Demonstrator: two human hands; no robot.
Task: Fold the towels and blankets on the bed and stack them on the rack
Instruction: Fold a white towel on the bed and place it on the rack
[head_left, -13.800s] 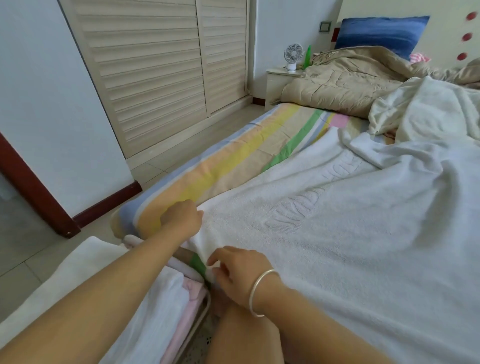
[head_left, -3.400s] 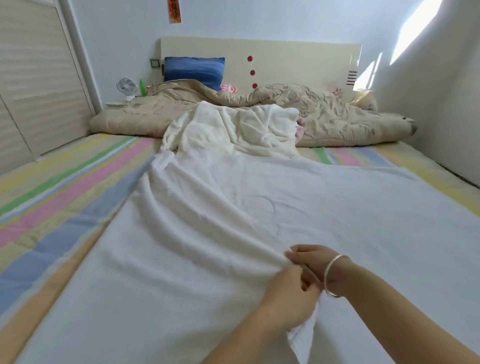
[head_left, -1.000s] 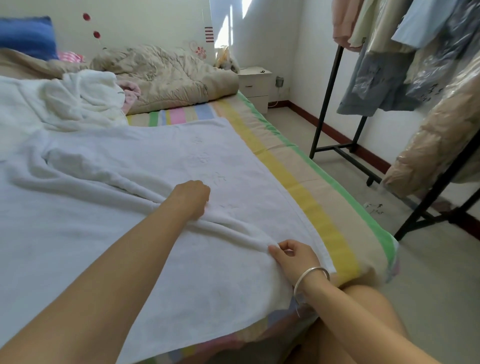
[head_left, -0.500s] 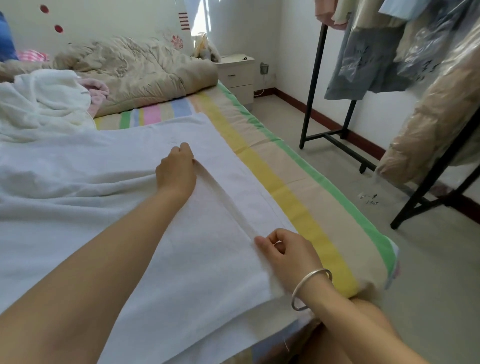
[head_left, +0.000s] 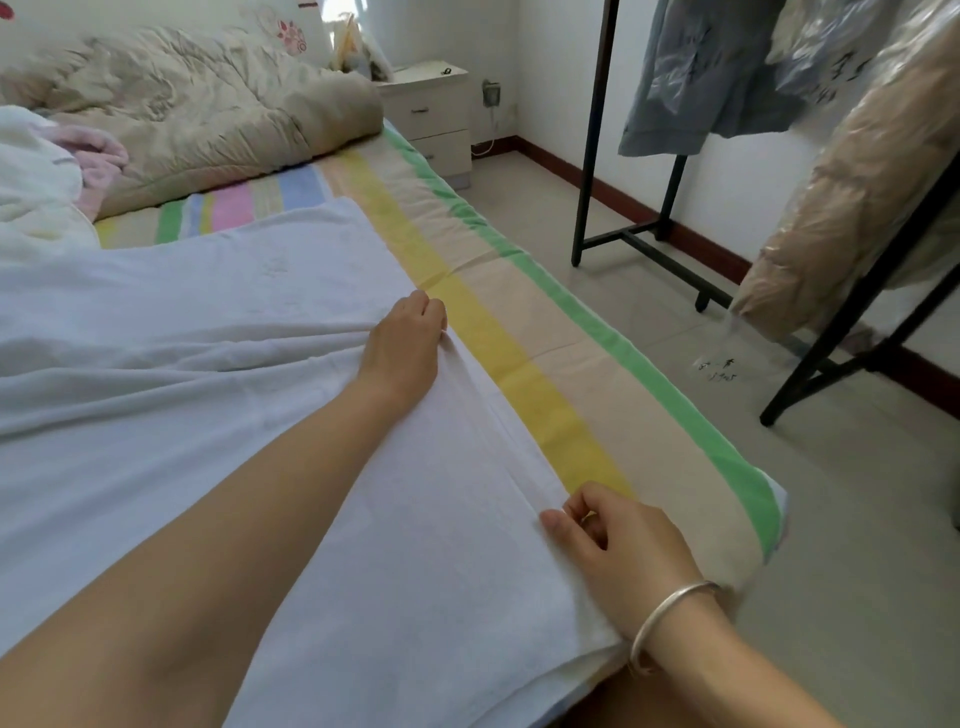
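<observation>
Left hand (head_left: 402, 345), right hand (head_left: 623, 556), one towel (head_left: 234, 291)

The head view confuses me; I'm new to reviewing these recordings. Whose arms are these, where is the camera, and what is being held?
There is no machine here. A person wears one wide-angle camera on the head, looking forward and down, so both arms enter from the bottom. The left hand grips the side edge of a large white towel farther up the bed. The right hand, with a silver bracelet on its wrist, pinches the same edge near the bed's corner. The towel lies spread over a striped sheet. Behind it lie a rumpled beige quilt and a heap of white cloth. Beside the bed stand a nightstand and a black clothes rail.
</observation>
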